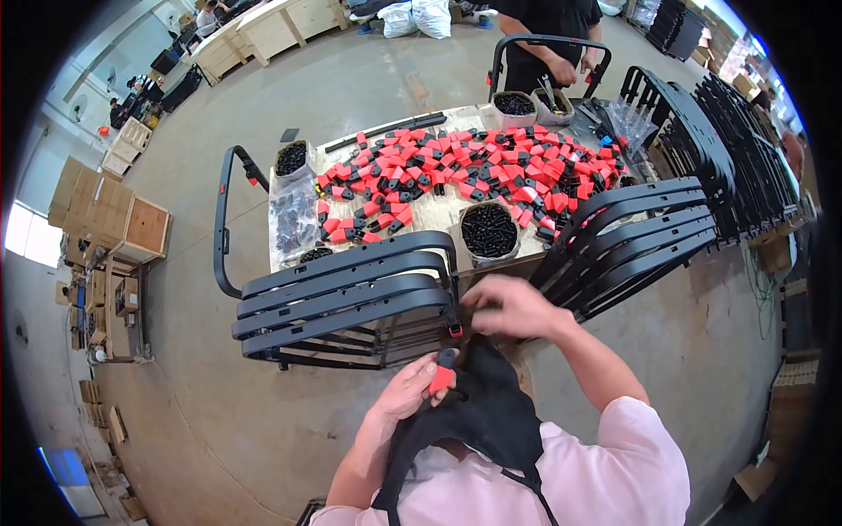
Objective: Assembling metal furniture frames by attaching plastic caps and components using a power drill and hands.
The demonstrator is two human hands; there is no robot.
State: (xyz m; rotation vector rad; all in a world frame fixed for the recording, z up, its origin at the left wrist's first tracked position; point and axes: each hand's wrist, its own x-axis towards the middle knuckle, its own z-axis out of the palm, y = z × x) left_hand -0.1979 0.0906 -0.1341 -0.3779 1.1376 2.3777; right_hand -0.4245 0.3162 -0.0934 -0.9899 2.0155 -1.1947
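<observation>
A red-and-black plastic clip (442, 379) is gripped between the fingers and thumb of my left hand (405, 391), low in front of my dark apron (478, 399). My right hand (519, 309) is raised just right of the end of a stack of black tubular frames (346, 289). Motion smears its fingers, so whether they hold anything cannot be made out. At the stack's near corner, one frame end carries a small red piece (455, 330). Beyond my right hand stands an open box of small black parts (489, 232) at the table's near edge.
Red-and-black clips (517, 167) lie heaped across the wooden table (294, 254). More black frames (640, 232) lean at its right side. Boxes of small black parts (294, 158) stand at its edges. Across the table, another person (553, 57) handles a black frame (495, 66).
</observation>
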